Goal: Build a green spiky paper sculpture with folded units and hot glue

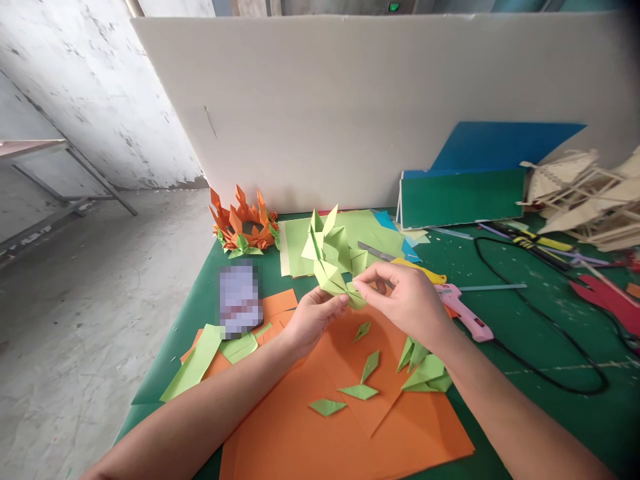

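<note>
Between my two hands is a light green folded-paper ring point(327, 270) with pointed leaf shapes standing up from it. My left hand point(317, 317) grips its lower left side, thumb on top. My right hand point(395, 293) pinches the ring's near right side between thumb and fingertips; the fingertips partly cover the spot. Below, several small green folded diamonds point(359, 391) lie on orange paper sheets point(280, 440). A cluster of larger green folded pieces point(427, 370) sits under my right forearm.
An orange and green paper crown point(245, 223) stands at the back left, near a blurred flat object point(240, 299). Right of my hands lie a pink glue gun point(465, 313) with a looping black cable point(555, 327) and a yellow-handled knife point(420, 268). Wooden models point(590, 193) stand far right.
</note>
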`<action>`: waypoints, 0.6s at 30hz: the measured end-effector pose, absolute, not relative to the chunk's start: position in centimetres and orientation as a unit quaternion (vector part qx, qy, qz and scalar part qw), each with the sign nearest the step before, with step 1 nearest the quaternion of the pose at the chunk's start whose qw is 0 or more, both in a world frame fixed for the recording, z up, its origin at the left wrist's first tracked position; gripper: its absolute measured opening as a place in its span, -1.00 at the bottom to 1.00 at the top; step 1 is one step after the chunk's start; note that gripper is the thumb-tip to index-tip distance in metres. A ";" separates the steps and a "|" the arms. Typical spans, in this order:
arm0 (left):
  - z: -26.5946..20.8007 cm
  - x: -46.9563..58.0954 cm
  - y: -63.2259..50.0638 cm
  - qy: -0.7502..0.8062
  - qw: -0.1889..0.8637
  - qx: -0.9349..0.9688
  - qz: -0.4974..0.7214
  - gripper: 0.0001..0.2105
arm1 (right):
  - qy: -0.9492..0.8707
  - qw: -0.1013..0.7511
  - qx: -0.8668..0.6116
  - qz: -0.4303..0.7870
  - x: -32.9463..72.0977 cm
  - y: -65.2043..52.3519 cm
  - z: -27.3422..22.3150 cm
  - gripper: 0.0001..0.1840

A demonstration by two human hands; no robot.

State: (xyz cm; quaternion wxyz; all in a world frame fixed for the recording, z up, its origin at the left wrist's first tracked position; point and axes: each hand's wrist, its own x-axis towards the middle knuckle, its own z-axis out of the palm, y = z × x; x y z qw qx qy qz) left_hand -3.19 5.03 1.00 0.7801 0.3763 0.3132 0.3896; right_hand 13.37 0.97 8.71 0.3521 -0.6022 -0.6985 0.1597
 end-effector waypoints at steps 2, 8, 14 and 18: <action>1.0 -3.2 5.0 0.311 0.780 0.378 0.390 -0.76 | -0.698 0.353 -0.601 0.166 13.3 1.0 8.8 -0.86; 0.9 -3.2 5.0 0.310 0.782 0.372 0.392 -0.78 | -0.691 0.352 -0.604 0.183 13.4 1.0 8.8 -0.86; 0.8 -3.2 5.0 0.320 0.782 0.371 0.385 -0.79 | -0.694 0.355 -0.599 0.183 13.7 1.0 8.6 -0.86; 0.9 -3.2 5.0 0.327 0.783 0.370 0.379 -0.79 | -0.697 0.355 -0.597 0.177 13.6 1.0 8.8 -0.86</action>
